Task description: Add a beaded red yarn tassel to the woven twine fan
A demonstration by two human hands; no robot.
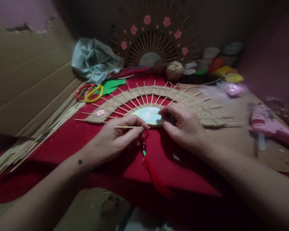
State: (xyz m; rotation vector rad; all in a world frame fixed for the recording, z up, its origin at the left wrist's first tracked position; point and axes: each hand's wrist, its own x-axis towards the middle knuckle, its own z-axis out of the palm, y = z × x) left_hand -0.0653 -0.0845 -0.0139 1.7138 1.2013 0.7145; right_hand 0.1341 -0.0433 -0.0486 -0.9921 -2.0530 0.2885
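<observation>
My left hand (125,133) is closed at the front edge of a woven half-round fan (155,91), with a thin wooden stick (125,127) between thumb and index finger. From its fingertips hangs a red tassel (156,176) with a green band and dark beads; how its cord is held is partly hidden. My right hand (183,123) curves over the right side of the fan's pale blue half-disc centre (145,115), thumb and index finger apart. Thin sticks radiate through the fan's woven band. A pink flower (100,112) sits at its left end.
Scissors (93,93), green sheet (113,86) and crumpled cloth (96,59) lie back left. A flowered fan (151,41) stands behind a twine ball (174,70). At right is a pink glue gun (272,123); loose sticks (38,138) lie left, on red cloth (69,141).
</observation>
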